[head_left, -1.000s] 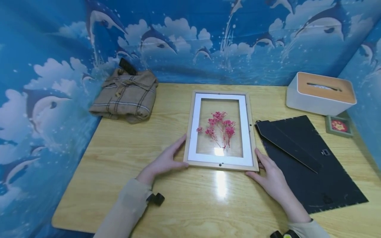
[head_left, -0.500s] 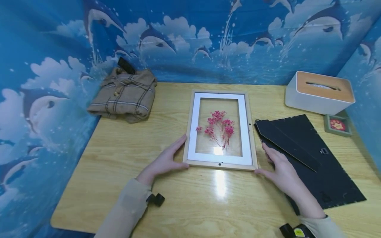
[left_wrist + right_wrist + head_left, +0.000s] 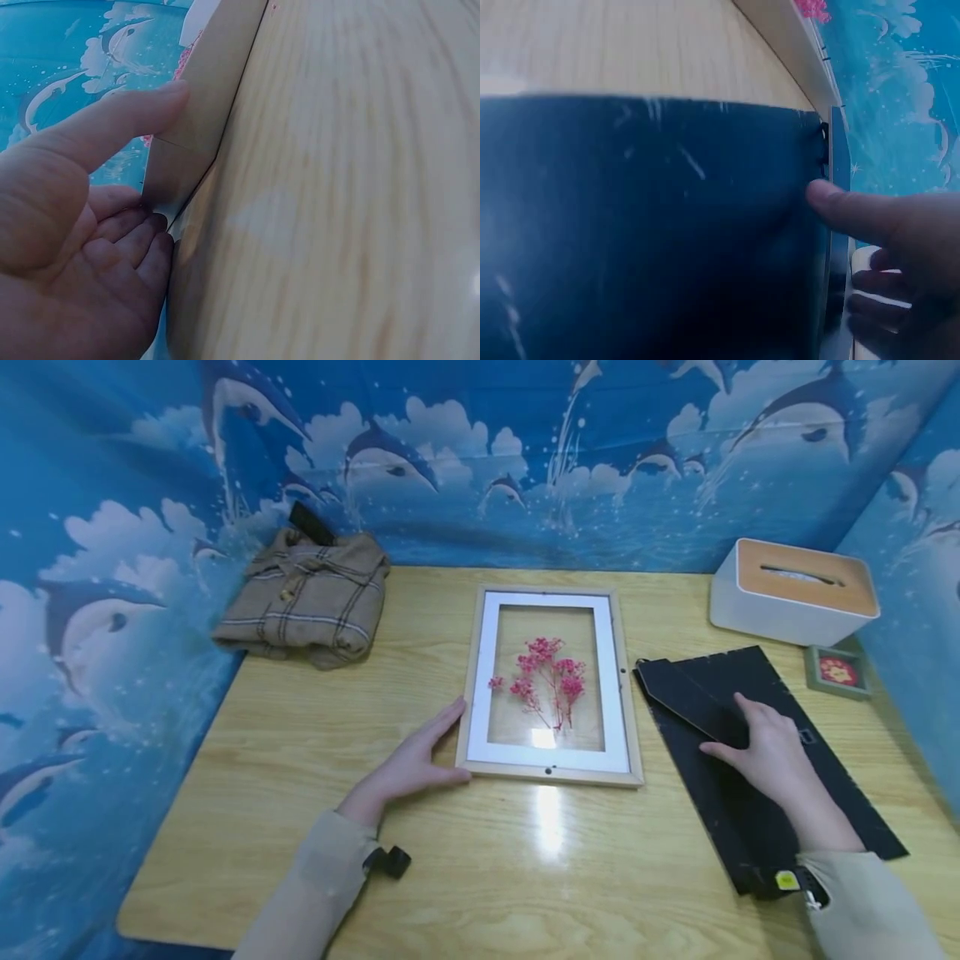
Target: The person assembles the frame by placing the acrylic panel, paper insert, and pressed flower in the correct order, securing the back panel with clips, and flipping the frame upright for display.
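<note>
A light wooden frame (image 3: 551, 770) with a white mat and pink dried flowers (image 3: 553, 677) lies flat on the table. At its lower left corner my left hand (image 3: 408, 768) rests with thumb and fingers spread; in the left wrist view the thumb of that hand (image 3: 82, 202) touches the frame's side (image 3: 202, 97). To the right lies a black backing board (image 3: 765, 827) with a stand flap (image 3: 686, 697). Over this board is my right hand (image 3: 776, 756), fingers relaxed; in the right wrist view that hand (image 3: 900, 255) is beside the flap's edge (image 3: 840, 157), contact unclear.
Folded plaid cloth (image 3: 307, 602) lies at the back left of the wooden table (image 3: 285, 793). A white tissue box (image 3: 772, 610) with a wooden lid stands at the back right, and a small green framed piece (image 3: 838, 672) is beside it. A dolphin-print curtain (image 3: 450, 468) hangs behind.
My right hand has left the frame's lower right corner and moved right, over the black board. The left hand has stayed at the frame's left side.
</note>
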A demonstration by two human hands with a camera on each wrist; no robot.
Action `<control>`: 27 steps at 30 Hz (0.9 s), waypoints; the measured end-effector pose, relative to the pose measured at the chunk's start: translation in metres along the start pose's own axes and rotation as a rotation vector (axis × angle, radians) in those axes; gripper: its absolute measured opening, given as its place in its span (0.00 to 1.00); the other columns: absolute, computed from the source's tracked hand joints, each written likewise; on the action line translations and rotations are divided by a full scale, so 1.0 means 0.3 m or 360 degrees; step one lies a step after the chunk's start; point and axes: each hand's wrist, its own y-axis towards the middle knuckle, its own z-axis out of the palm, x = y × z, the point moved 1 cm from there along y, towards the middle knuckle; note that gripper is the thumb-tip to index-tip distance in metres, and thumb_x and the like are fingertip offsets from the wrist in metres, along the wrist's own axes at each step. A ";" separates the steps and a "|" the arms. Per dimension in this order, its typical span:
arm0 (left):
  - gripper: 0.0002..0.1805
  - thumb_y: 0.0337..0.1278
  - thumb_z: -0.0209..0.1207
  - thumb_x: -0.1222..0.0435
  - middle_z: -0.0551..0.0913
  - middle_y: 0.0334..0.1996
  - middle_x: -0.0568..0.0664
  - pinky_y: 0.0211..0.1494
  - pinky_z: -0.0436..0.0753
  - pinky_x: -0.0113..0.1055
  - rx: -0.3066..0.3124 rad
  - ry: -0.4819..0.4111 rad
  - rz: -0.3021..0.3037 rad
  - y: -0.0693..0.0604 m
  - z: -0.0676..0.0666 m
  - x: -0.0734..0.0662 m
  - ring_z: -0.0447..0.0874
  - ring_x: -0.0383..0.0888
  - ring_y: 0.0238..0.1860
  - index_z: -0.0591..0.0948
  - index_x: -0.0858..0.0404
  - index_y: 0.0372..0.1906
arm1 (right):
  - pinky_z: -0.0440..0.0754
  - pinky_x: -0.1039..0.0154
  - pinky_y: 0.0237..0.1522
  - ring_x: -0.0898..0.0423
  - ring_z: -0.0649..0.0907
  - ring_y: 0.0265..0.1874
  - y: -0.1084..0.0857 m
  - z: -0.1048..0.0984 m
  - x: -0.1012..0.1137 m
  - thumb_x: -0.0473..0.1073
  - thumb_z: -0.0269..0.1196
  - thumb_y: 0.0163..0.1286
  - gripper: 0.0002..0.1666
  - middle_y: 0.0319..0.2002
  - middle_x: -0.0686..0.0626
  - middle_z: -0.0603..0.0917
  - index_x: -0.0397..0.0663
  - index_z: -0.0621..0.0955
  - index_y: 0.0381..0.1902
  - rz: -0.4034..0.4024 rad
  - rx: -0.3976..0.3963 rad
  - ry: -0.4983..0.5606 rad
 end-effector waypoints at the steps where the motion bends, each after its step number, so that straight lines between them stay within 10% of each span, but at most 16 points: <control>1: 0.58 0.41 0.73 0.56 0.47 0.75 0.46 0.73 0.47 0.47 0.0001 -0.0001 -0.0006 0.000 0.000 0.000 0.44 0.47 0.73 0.49 0.53 0.76 | 0.52 0.30 0.61 0.22 0.59 0.57 0.003 0.000 -0.006 0.49 0.70 0.58 0.53 0.59 0.19 0.60 0.22 0.56 0.67 0.0001 0.0027 -0.0010; 18: 0.58 0.42 0.73 0.55 0.46 0.75 0.41 0.73 0.46 0.47 0.0024 -0.0026 -0.0081 0.005 0.000 -0.007 0.43 0.45 0.73 0.49 0.48 0.76 | 0.70 0.35 0.47 0.31 0.72 0.46 0.041 -0.030 -0.047 0.46 0.70 0.57 0.39 0.46 0.24 0.73 0.18 0.70 0.53 -0.0243 0.0136 -0.0156; 27: 0.57 0.42 0.73 0.56 0.47 0.75 0.43 0.73 0.46 0.47 0.0011 -0.0011 -0.0033 0.003 -0.002 -0.004 0.44 0.47 0.73 0.50 0.52 0.76 | 0.64 0.30 0.50 0.25 0.66 0.51 -0.004 -0.080 -0.136 0.59 0.67 0.60 0.50 0.53 0.19 0.66 0.18 0.65 0.59 -0.0055 0.0120 -0.0073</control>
